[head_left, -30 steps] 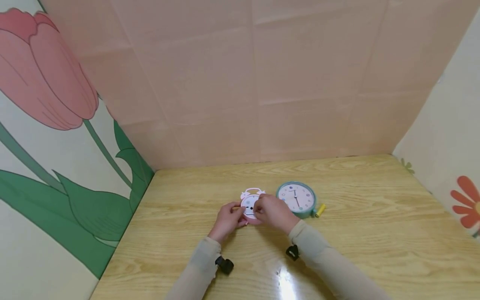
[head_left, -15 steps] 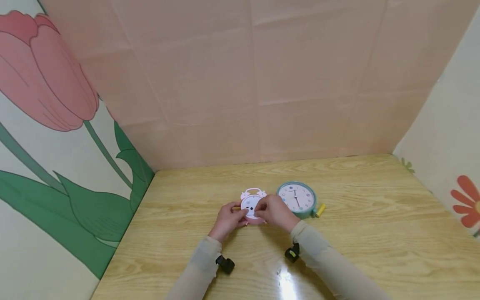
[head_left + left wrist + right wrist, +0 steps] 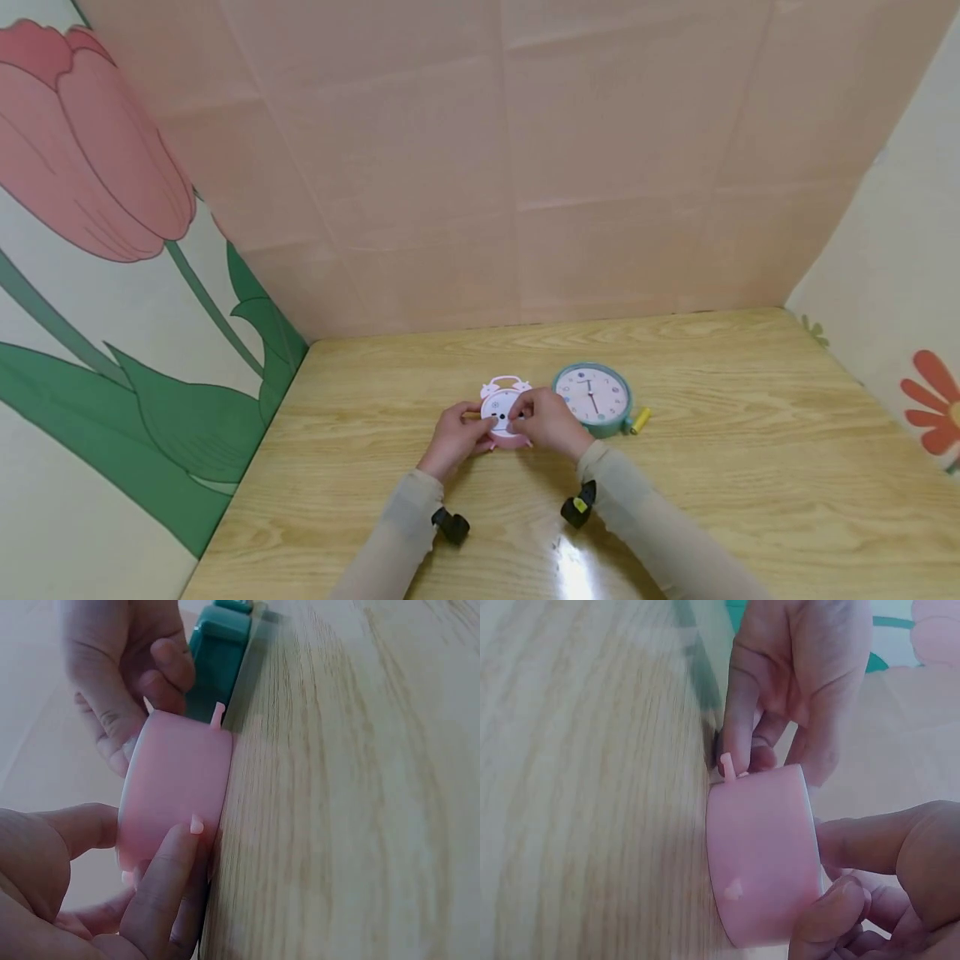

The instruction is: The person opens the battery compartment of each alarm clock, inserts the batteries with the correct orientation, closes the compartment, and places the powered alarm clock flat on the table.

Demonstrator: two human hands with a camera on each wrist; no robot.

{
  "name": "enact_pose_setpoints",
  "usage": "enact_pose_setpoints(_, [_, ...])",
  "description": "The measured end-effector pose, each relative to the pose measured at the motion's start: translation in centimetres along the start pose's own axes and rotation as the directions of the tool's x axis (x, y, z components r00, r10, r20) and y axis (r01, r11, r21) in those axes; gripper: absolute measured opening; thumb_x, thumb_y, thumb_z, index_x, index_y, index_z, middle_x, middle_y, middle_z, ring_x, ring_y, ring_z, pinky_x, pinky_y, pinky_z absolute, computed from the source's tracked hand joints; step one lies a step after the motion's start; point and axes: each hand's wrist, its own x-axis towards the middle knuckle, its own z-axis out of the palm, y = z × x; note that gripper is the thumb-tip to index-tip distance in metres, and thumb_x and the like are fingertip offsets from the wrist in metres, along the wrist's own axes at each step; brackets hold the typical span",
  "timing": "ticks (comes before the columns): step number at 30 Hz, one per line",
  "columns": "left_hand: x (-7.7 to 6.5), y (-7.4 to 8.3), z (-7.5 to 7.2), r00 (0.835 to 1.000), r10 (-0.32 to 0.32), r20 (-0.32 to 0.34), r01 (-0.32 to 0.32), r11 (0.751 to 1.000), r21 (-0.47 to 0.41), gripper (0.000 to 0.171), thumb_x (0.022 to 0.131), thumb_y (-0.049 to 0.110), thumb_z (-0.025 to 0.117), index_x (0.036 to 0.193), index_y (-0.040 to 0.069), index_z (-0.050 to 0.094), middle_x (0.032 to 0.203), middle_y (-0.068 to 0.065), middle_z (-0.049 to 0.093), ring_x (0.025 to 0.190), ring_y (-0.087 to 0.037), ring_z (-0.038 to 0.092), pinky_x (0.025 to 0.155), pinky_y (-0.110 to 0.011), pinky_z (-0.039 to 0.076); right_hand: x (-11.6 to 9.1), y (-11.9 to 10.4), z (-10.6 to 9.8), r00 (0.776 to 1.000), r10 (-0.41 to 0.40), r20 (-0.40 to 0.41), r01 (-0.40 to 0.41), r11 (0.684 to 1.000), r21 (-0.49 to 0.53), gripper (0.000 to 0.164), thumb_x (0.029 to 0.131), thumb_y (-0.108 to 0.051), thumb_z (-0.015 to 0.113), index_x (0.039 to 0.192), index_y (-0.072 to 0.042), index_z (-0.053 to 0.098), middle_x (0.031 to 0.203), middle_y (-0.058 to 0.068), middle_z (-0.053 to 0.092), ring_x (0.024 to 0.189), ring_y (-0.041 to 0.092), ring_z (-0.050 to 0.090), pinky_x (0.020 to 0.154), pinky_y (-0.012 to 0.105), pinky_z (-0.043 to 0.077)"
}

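A pink alarm clock lies face up on the wooden table, its white face marked with small black spots. My left hand grips its left side, thumb at the face edge and fingers round the pink case. In the left wrist view one left fingertip lies beside a small pink foot. My right hand is bent over the face's right part, thumb and index finger at the surface. Its other fingers are curled near the rim. I cannot tell whether the right fingertips pinch anything.
A larger teal clock with a white dial lies face up just right of the pink one. A yellow cylinder, battery-like, lies against its right edge. Behind the table stands a pink-beige backdrop.
My right thumb and index finger have moved apart from being close together over the face, uncovering more of it. The right wrist has turned slightly. The left hand and both clocks stay in place.
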Motion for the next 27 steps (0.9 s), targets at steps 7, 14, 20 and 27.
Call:
enact_pose_setpoints(7, [-0.04,0.11,-0.01,1.0,0.007,0.01,-0.007,1.0,0.007,0.042,0.093,0.005,0.068,0.129,-0.011,0.054,0.091,-0.019,0.068,0.068,-0.016,0.068,0.069,-0.032,0.065,-0.02,-0.35,0.12,0.997,0.073,-0.02,-0.072,0.997,0.018,0.014,0.08,-0.008,0.08,0.089,-0.011,0.068,0.068,0.005,0.051,0.055,0.017,0.051,0.048,0.025,0.041])
enact_pose_setpoints(14, [0.08,0.03,0.01,1.0,0.003,0.004,-0.003,1.0,0.013,0.042,0.092,0.006,0.07,0.128,-0.009,0.055,0.089,-0.016,0.066,0.066,-0.014,0.067,0.067,-0.028,0.064,-0.12,-0.67,-0.05,0.993,0.116,-0.018,-0.115,0.992,0.046,0.02,0.08,-0.008,0.08,0.094,-0.01,0.066,0.067,0.005,0.051,0.052,0.016,0.051,0.046,0.024,0.039])
enact_pose_setpoints(20, [-0.06,-0.09,-0.02,1.0,0.011,0.007,-0.011,0.999,0.033,0.04,0.093,0.005,0.069,0.127,-0.01,0.055,0.088,-0.018,0.066,0.067,-0.015,0.068,0.067,-0.031,0.065,-0.08,-0.52,-0.01,0.989,0.146,-0.007,-0.145,0.988,0.061,0.021,0.08,-0.008,0.08,0.095,-0.01,0.065,0.07,0.006,0.052,0.055,0.016,0.05,0.047,0.024,0.04])
enact_pose_setpoints(27, [0.08,-0.13,-0.08,1.0,0.018,0.007,-0.019,0.999,0.032,0.038,0.092,0.004,0.069,0.125,-0.011,0.057,0.083,-0.014,0.065,0.066,-0.015,0.068,0.066,-0.03,0.065,-0.23,-0.62,0.01,0.988,0.152,-0.014,-0.15,0.986,0.069,0.022,0.08,-0.009,0.08,0.096,-0.01,0.064,0.07,0.006,0.054,0.055,0.017,0.052,0.046,0.024,0.042])
